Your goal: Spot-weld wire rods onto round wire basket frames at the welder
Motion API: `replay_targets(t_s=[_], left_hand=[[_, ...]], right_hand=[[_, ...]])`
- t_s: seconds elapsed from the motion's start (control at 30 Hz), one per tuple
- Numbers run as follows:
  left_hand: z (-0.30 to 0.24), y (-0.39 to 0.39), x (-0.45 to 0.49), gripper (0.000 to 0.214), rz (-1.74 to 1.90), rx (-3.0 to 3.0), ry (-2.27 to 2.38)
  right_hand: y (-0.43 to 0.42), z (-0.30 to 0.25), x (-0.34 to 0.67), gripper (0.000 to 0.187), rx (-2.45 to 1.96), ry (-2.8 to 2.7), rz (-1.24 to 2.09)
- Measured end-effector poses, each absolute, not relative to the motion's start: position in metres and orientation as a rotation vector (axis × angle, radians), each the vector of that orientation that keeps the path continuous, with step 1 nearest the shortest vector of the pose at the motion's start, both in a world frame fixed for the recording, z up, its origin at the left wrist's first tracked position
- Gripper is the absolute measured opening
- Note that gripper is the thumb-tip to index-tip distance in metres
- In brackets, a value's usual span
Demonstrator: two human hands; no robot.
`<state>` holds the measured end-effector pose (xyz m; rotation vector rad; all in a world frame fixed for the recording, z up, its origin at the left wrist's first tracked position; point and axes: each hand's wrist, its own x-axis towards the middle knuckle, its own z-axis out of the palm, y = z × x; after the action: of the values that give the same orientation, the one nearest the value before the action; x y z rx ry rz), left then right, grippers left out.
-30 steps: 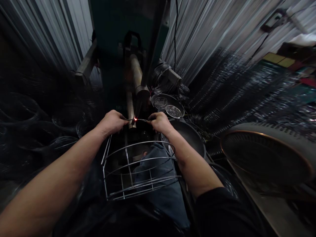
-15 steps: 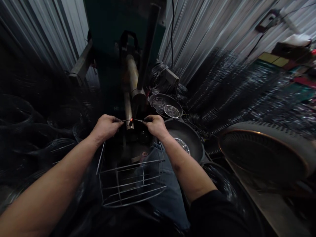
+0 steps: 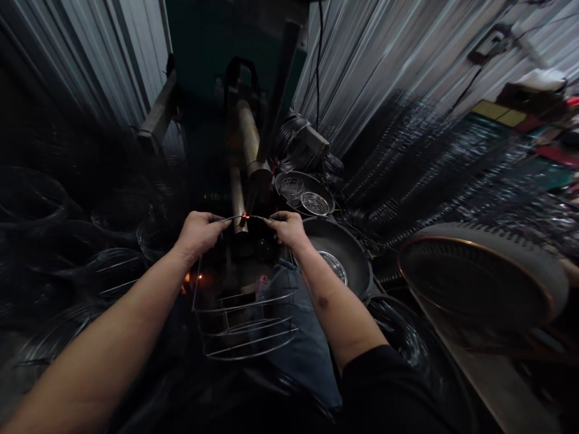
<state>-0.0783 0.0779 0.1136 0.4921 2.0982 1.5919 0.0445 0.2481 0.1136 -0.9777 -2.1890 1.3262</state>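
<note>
My left hand point(image 3: 201, 232) and my right hand point(image 3: 288, 229) each pinch one end of a thin bent wire stretched between them. Below the hands hangs a wire basket point(image 3: 203, 310), whose side wires rise toward both hands; the wire I pinch appears to be its rim. The middle of that wire lies at the tip of a metal rod point(image 3: 237, 193) on what looks like a spot welder, where a spot glows red-orange. Just above is the machine's thicker cylinder point(image 3: 248, 135). Orange sparks point(image 3: 193, 278) show beneath my left wrist.
Right of my hands, a dark pan point(image 3: 355, 259) holds a round wire piece, and a smaller pan point(image 3: 284, 181) behind it holds wire grids. A round fan-like housing point(image 3: 479, 271) stands at right. Dark wire coils and stacks line both sides, with corrugated metal walls point(image 3: 371, 66) behind.
Sparks have appeared below my left wrist, and the glow at the rod tip has spread a little. The basket's bottom has swung slightly up and away. Both hands keep their pinch.
</note>
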Motion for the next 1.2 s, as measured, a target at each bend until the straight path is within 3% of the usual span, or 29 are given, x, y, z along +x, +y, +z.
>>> replay_targets(t_s=[0.27, 0.47, 0.73, 1.0, 1.2], left_hand=[[0.105, 0.047, -0.043, 0.05, 1.978, 0.287, 1.899], [0.066, 0.003, 0.004, 0.04, 2.248, -0.018, 1.514], [0.057, -0.011, 0.028, 0.037, 2.223, -0.176, 1.374], [0.037, -0.014, 0.022, 0.032, 2.247, -0.043, 1.484], [-0.008, -0.011, 0.007, 0.032, 1.914, -0.404, 1.443]], right_hand=[[0.23, 0.098, 0.06, 0.028, -0.841, -1.931, 1.461], [0.189, 0.077, 0.111, 0.014, -0.483, -1.969, 1.406], [0.177, 0.051, 0.135, 0.017, -0.529, -1.719, 1.727], [0.188, 0.059, 0.147, 0.018, -0.528, -1.696, 1.773], [0.203, 0.065, 0.148, 0.019, -0.424, -1.379, 1.93]])
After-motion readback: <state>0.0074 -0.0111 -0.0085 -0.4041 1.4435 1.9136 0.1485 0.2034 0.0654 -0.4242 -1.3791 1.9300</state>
